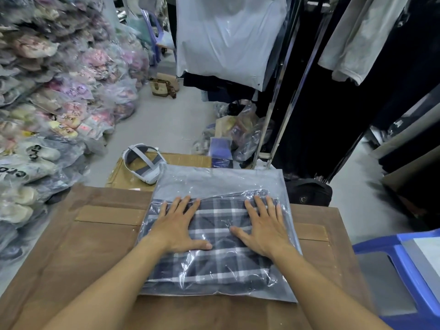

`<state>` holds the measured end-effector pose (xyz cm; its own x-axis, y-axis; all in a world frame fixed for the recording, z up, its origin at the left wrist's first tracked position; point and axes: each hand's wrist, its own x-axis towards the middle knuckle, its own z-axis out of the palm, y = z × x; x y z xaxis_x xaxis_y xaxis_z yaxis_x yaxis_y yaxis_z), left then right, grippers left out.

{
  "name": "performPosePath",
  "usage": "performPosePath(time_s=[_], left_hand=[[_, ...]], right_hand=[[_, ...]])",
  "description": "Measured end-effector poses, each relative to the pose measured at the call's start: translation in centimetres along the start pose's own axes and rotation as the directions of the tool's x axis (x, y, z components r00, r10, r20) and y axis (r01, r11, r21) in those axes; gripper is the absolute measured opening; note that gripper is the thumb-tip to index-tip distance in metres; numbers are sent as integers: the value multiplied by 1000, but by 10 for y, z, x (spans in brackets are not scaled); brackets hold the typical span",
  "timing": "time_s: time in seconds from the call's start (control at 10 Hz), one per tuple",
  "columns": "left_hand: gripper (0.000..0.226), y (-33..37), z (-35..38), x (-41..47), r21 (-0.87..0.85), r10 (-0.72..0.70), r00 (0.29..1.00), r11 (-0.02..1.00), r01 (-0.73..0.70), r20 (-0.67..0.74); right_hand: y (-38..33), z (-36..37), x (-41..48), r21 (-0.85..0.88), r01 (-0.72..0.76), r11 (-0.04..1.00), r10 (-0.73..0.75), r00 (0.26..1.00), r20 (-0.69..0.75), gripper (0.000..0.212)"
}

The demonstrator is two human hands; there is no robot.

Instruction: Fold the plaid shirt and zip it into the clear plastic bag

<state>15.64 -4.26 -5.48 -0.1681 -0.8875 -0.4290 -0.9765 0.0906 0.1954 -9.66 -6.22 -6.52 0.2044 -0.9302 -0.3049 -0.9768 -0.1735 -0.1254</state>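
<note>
Both hands are lying flat with fingers spread, gripping nothing: the left hand [177, 226] and right hand [263, 228] are pressing the folded shirt [214, 256] inside the bag [214, 179] on the table [83, 246]. The bag's empty end is lying at twelve o'clock from both hands, equally near.

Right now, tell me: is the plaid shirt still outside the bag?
No; the plaid shirt lies inside the clear bag under both flat hands.
</note>
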Motion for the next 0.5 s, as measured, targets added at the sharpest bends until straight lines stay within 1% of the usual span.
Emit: performPosePath(time_s=[0.2, 0.3, 0.4, 0.5], left_hand=[[135, -5, 0, 1, -4, 15, 1000, 1000, -16, -25], [130, -2, -7, -4, -68, 13, 1000, 998, -15, -21], [110, 1, -37, -6, -327, 7, 993, 944, -46, -119], [97, 6, -87, -7, -537, -40, 945, 830, -150, -326]], right_hand=[[-4, 2, -4, 9, -12, 1000, 12, 1000, -4, 101], [-6, -10, -9, 48, -12, 999, 12, 1000, 5, 108], [-8, -47, -6, 253, 23, 967, 3, 995, -100, 107], [-7, -107, 0, 552, 94, 828, 57, 966, -250, 78]])
